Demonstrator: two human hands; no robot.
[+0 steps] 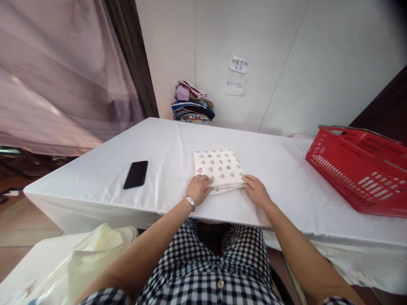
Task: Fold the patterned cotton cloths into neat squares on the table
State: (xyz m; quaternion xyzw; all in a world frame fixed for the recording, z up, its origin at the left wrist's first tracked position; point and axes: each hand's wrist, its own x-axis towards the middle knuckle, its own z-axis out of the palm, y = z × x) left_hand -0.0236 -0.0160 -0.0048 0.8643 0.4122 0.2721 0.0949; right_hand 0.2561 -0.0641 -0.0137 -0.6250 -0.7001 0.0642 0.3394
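Observation:
A folded white cloth [219,167] printed with small grey shapes lies on the white-covered table [165,140] in front of me. My left hand [199,188] grips its near left corner, fingers curled around the edge. My right hand [256,190] rests on the near right corner, fingers pressing the fold. A metal bracelet sits on my left wrist.
A black phone [136,174] lies flat to the left of the cloth. A red plastic basket [359,169] stands at the right end of the table. A stack of folded clothes [192,103] sits against the back wall. A pale bag [89,254] lies low at left.

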